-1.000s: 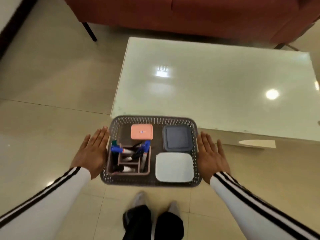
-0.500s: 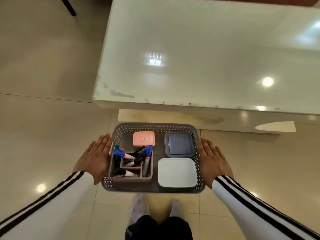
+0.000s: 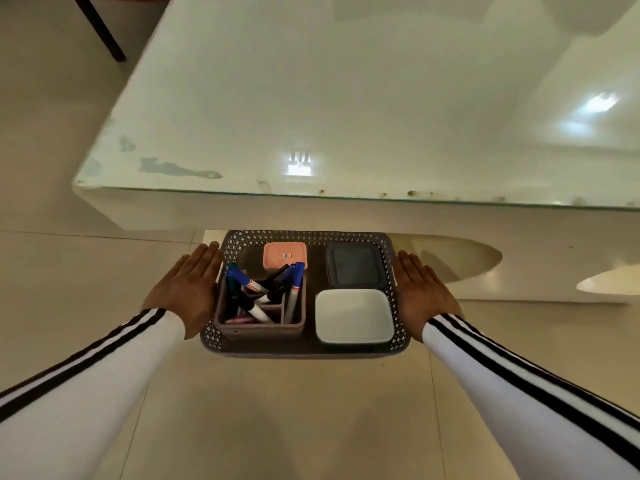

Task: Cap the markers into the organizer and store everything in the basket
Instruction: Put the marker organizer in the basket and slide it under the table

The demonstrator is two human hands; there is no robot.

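Dark grey perforated plastic, the rectangular basket (image 3: 304, 348) sits squarely between my palms, just in front of the glass-topped white table (image 3: 346, 98) and over the beige tiled floor (image 3: 277, 420). Whether its base touches the tiles I cannot tell. Its long axis runs side to side, so each short end wall meets one hand. My left hand (image 3: 187, 292) presses flat on the left wall and my right hand (image 3: 424, 292) on the right wall, fingers straight, together and pointing away from me, none curled over the rim.

Inside, the brown compartmented organizer (image 3: 259, 329) stands in the near left corner, closest to my left hand, with the blue- and black-capped markers (image 3: 242, 279) leaning in it. The pink lidded box (image 3: 284, 255) lies behind it. The dark grey square container (image 3: 355, 266) and the white square container (image 3: 353, 320) fill the right half.

Both hands are equally near, so I judge any coming shift depends on an even squeeze from both ends.
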